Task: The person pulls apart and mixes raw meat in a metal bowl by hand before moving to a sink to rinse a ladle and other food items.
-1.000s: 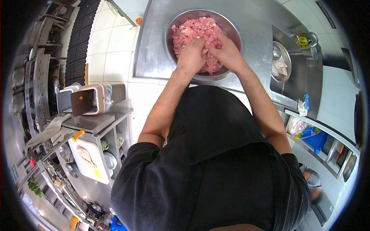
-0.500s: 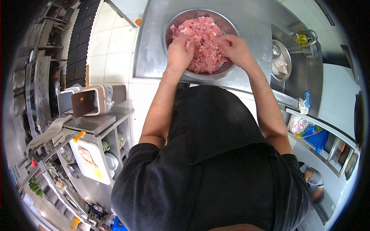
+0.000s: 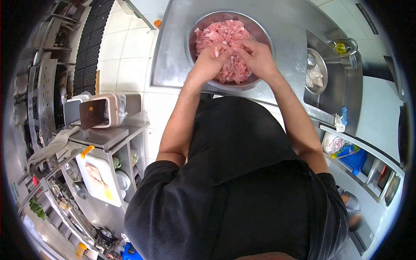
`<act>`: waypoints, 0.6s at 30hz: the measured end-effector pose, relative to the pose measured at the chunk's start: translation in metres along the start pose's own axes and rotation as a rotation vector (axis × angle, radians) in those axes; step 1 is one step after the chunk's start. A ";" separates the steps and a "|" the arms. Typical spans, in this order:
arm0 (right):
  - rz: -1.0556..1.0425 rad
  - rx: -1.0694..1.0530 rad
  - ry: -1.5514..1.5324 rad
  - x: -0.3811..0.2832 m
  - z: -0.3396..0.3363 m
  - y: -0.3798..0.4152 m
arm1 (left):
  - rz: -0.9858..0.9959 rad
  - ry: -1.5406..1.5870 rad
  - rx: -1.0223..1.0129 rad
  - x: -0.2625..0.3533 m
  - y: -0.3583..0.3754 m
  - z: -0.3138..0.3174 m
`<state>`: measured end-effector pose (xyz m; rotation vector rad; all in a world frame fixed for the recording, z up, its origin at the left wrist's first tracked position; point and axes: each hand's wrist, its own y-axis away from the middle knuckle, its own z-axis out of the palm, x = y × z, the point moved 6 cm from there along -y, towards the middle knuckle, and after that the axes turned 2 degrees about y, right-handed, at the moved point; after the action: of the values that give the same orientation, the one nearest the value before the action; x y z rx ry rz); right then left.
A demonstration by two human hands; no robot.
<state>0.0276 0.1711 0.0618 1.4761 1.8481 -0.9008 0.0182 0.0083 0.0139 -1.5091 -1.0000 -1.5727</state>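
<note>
A wide metal bowl on the steel counter holds a heap of raw pink meat pieces. Over the near half of the heap, my left hand is closed on some meat, a pale pink bit showing between thumb and fingers. My right hand comes in from the other side, its fingers curled and pressed to the meat close to the left fingertips. Part of what the fingers grip is hidden by the hands.
The steel counter surrounds the bowl. At right, a sink holds a metal bowl with whitish pieces. A cutting board stands against the left unit, below plastic bins. Another person is at lower right.
My hands have come together over the middle of the meat; the right moved left and the left slightly right. The view has shifted a little.
</note>
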 end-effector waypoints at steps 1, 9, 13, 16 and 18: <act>-0.027 0.025 0.000 -0.006 -0.001 0.002 | -0.015 0.031 0.001 0.001 0.002 0.000; 0.049 0.036 0.202 0.000 -0.017 -0.004 | -0.049 0.389 0.078 -0.006 0.001 -0.007; 0.039 0.019 0.356 0.012 -0.022 -0.005 | -0.113 0.739 0.014 -0.007 0.003 -0.012; -0.017 0.020 0.369 0.016 -0.014 -0.001 | -0.094 0.962 -0.020 0.000 0.004 -0.013; 0.043 -0.013 0.329 0.013 -0.011 -0.001 | -0.055 1.033 -0.018 0.003 0.002 -0.013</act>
<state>0.0236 0.1874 0.0583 1.7310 2.0378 -0.6525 0.0141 -0.0040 0.0172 -0.4886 -0.4100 -2.0272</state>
